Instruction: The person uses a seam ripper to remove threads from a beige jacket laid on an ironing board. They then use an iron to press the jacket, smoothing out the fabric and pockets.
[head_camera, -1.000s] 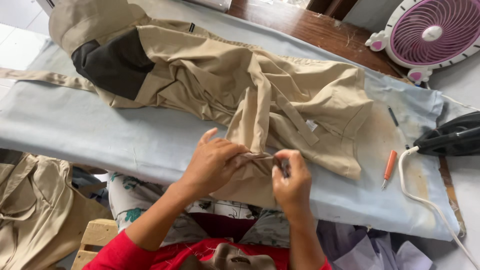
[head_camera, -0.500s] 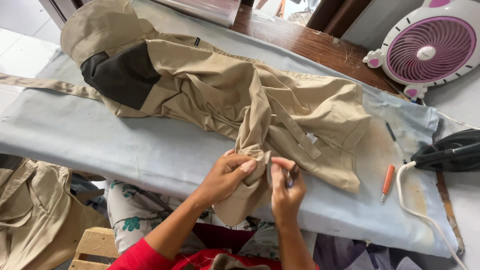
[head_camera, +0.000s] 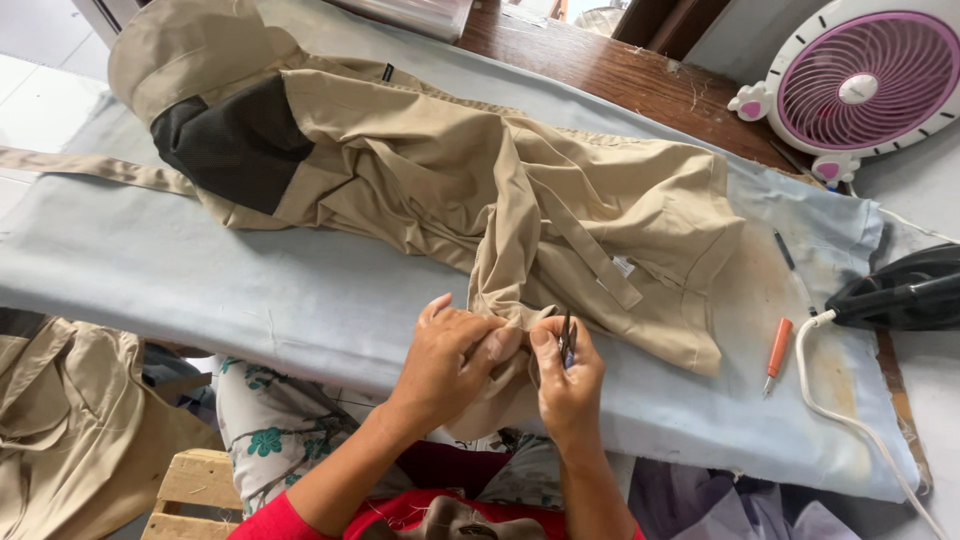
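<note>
I am pinching a fold of the khaki garment (head_camera: 520, 215) with my left hand (head_camera: 450, 355), fingers curled tight on the cloth at the near edge of the table (head_camera: 250, 300). My right hand (head_camera: 570, 385) is closing around a small pair of thread snips (head_camera: 567, 338), holding them upright with the blades just beside the fold that my left hand is gripping. The two hands are touching each other over the cloth.

The garment is lying crumpled across the grey padded cover of the table, its hood with a dark mesh panel (head_camera: 230, 140) towards the far left, and a loose strap (head_camera: 90, 168) trailing off to the left. To my right, well apart from my hands, an orange-handled tool (head_camera: 777, 352) is resting on the cover, near a dark iron (head_camera: 895, 292) with a white cord (head_camera: 850, 420). A pink and white fan (head_camera: 865, 80) is standing at the far right corner. More khaki cloth (head_camera: 60, 420) is hanging below the table on my left.
</note>
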